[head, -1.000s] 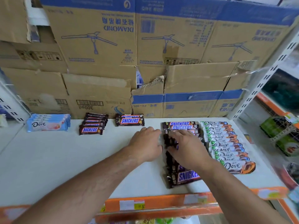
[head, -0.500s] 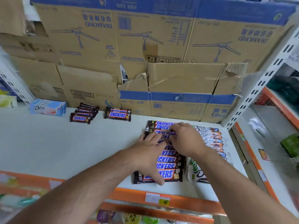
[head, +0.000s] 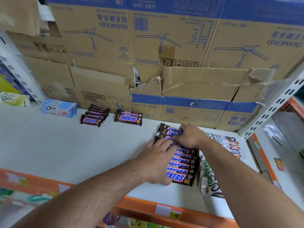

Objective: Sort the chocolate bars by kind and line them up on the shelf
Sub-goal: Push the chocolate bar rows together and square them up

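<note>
A row of long Snickers bars (head: 181, 163) runs front to back on the white shelf (head: 65, 153). My left hand (head: 158, 162) lies flat against the row's left side, fingers spread over the bars. My right hand (head: 189, 137) presses on the bars at the far end of the row. To the right lies a row of Dove bars (head: 230, 145), partly hidden by my right arm. Further back on the left are a stack of small Snickers bars (head: 93, 116), a stack of wider Snickers bars (head: 128, 118) and blue Dove bars (head: 59, 108).
Cardboard boxes (head: 148, 46) form a wall behind the shelf. An orange price rail (head: 164, 211) edges the front. White perforated uprights (head: 271, 109) stand at the right and left. A pale green Dove pack (head: 13, 99) lies at far left. More goods sit on the shelf below.
The view has shifted and drawn closer. Both hands stay on the long Snickers row; my right hand has slid toward its far end and my left hand remains along the left side.
</note>
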